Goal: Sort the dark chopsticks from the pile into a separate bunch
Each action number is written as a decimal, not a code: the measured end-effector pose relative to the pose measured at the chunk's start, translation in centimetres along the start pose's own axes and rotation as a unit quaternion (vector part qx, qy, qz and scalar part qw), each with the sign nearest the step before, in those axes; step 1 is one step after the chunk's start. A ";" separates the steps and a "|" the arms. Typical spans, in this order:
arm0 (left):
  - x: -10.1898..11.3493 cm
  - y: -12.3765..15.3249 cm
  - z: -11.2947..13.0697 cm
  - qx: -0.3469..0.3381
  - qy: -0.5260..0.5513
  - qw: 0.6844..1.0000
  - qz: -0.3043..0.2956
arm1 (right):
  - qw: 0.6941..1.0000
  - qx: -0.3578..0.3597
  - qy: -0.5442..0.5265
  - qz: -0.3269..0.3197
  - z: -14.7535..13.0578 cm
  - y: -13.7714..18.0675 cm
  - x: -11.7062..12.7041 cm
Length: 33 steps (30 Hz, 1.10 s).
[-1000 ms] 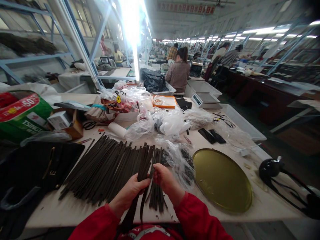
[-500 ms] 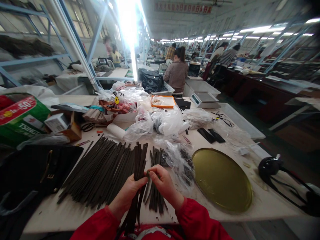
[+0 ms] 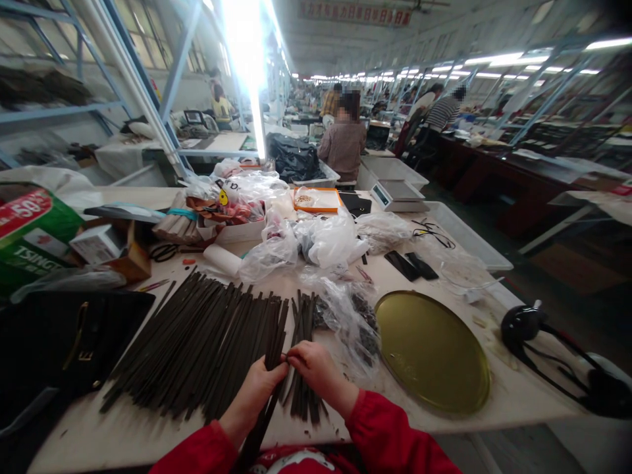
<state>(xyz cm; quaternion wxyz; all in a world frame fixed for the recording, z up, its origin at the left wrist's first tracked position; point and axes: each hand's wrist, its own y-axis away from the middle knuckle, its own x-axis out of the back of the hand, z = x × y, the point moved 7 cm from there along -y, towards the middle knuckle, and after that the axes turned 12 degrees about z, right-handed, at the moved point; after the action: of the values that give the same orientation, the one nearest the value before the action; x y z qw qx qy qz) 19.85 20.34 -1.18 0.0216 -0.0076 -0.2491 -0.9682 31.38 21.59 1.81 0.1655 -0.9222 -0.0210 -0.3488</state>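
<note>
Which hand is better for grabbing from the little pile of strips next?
Probably the right hand: it's close to the little pile, while the left hand is gripping dark strips. I can't tell whether the right fingers pinch anything.

Easiest thing to read is the green pack [image 3: 34, 260] at far left: "TSINGT" in white capitals, and I can't make out any more of the word. Above that there's a big white "50" on its red band, with a little mark after it that I can't get. It's also got a red leaf sign on a white patch.

Way up top there's a banner [image 3: 354, 13] with a line of red Chinese characters. Pretty blurry, but I get 力才有能力 near the start, then 日 popping up repeatedly.

The plastic bag [image 3: 257, 182] has dark letters, too crumpled to read.
</note>
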 end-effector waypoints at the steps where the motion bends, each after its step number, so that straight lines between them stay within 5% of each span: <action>1: 0.0 -0.2 -0.1 -0.011 -0.014 1.000 0.002 | 1.000 -0.006 -0.003 -0.020 0.2 -0.1 -0.1; 8: -0.2 -0.6 -0.3 -0.030 -0.074 0.997 -0.001 | 0.990 0.020 0.042 -0.133 0.9 -0.3 -0.4; 16: -0.5 -0.9 -0.5 -0.003 -0.063 0.998 -0.010 | 0.991 0.057 0.058 -0.107 1.2 0.1 -1.5; 20: -0.8 -1.3 -0.7 0.003 -0.070 0.997 -0.008 | 0.995 0.024 0.029 -0.088 2.4 0.2 -2.2; 27: -1.7 -1.4 -0.3 -0.090 -0.150 0.985 -0.016 | 0.990 -0.010 0.023 -0.138 3.2 0.5 -2.2; 33: -2.0 -1.8 -0.4 -0.061 -0.143 0.988 -0.015 | 0.986 -0.109 -0.077 -0.099 5.4 1.1 -3.5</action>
<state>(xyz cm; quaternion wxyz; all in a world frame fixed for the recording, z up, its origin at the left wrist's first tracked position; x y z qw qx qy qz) 21.78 21.77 -2.46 -0.0294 -0.1432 -0.1904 -0.9708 32.35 22.54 -4.58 0.0266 -0.9523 -0.0864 -0.2914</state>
